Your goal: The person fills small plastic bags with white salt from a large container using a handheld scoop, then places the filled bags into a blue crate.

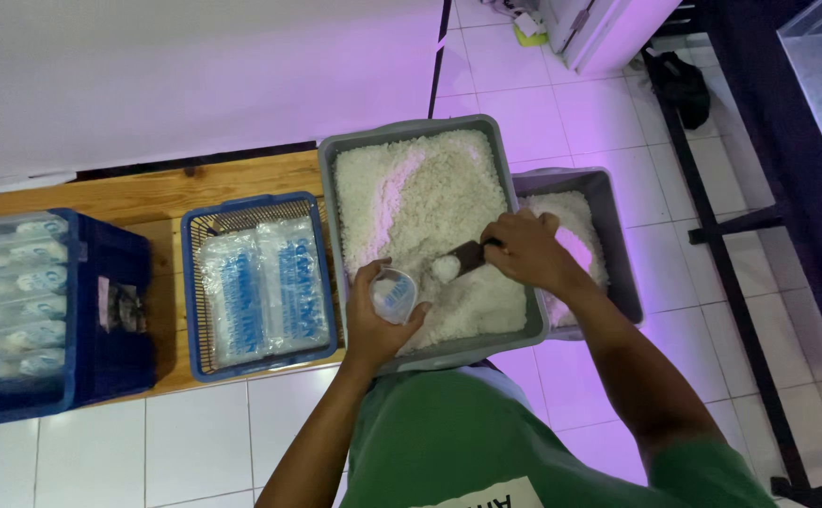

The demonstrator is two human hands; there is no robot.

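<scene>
Head view looked straight down on a low wooden bench [232, 183] set against a white wall. At the bench's left end stood a dark blue crate [100, 320] stacked with clear sealed packets [11, 301] bearing pale blue print. Beside it, nearer the middle, sat a blue mesh basket [206, 362] holding two clear plastic bundles [262, 292] with blue lettering, laid side by side.

At the bench's right end a grey tub [486, 132] was heaped with white grains [420, 198], tinted pink in patches by the room's light. A second grey tub [618, 254] stood just beside it on the right, partly tucked under its edge, with more white grains inside.

The person's left hand [378, 325] was wrapped around a small clear plastic cup [394, 293], held tilted above the near edge of the first tub. The right hand [528, 249] was closed on the handle of a dark scoop [467, 256], whose front end carried a small white lump of grains close to the cup's mouth. Whether the scoop touched the cup could not be told from there.

A green shirt [448, 433] filled the bottom of the view. White floor tiles [561, 113] spread to the right, where a black metal frame [721, 235] crossed them and a dark bundle [679, 80] lay near it, possibly a bag.
</scene>
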